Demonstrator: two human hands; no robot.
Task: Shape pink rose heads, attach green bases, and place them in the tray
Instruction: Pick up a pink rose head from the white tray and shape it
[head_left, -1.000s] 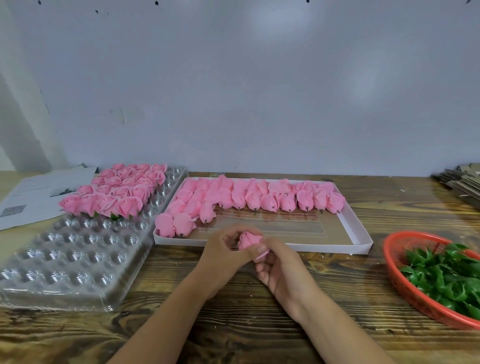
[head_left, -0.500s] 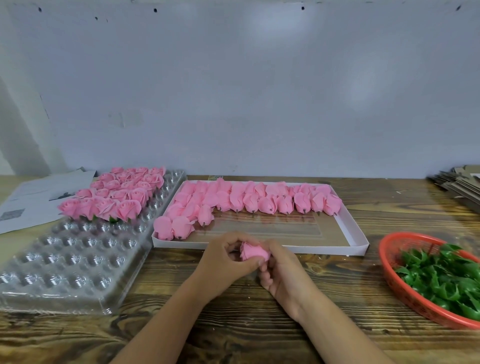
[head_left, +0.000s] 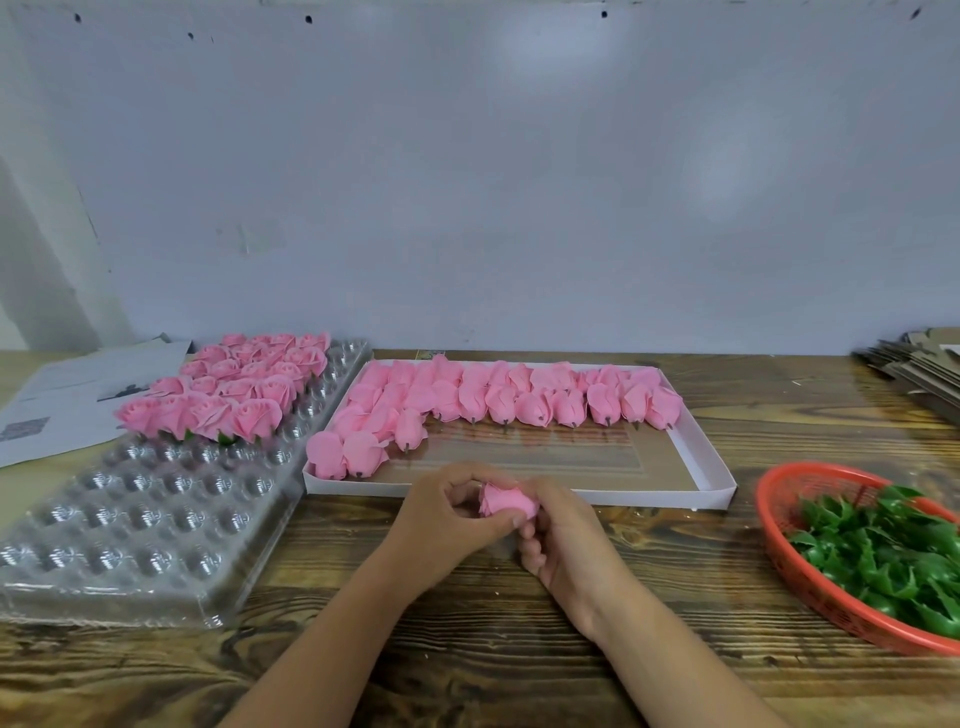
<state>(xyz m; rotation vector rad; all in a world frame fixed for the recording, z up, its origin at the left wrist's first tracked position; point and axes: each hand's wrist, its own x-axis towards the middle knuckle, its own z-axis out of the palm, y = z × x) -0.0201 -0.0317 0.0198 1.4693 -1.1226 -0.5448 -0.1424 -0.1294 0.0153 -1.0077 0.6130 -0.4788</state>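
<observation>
Near the lower centre of the frame, both hands meet over the wooden surface (head_left: 675, 582), just in front of the white cardboard box (head_left: 719, 470). Left hand (head_left: 447, 525): fingers curled, thumb pressed against the lower side of a single pink rose head (head_left: 504, 500); its grip is closed on that head. Right hand (head_left: 566, 540): fingers wrapped around the same head from the right and underneath, so its grip is also closed on it. Rose head sits between the 2 hands, above the surface, petals partly hidden by fingers; whether it carries a green base cannot be told. Centre of the frame: the white cardboard box holds unshaped pink buds (head_left: 498, 397) lying on their sides in rows along its far edge and left end, dark stem tips pointing toward the camera; near half of the box floor is bare cardboard. Left of the frame: clear plastic tray (head_left: 140, 514) with round cavities, touching or just beside the box's left edge. Finished roses (head_left: 228, 389) fill the tray's far cavities, opened petals upward, green visible beneath the front row; near cavities are unfilled. Lower right of the frame: red mesh basket (head_left: 779, 525), partly cut off by the frame edge, holding green bases (head_left: 883, 551) in a loose heap. Upper left: printed papers (head_left: 57, 400) lie beside the tray. Far right edge: stack of flat cardboard pieces (head_left: 919, 364). Grey wall (head_left: 467, 182) behind.
</observation>
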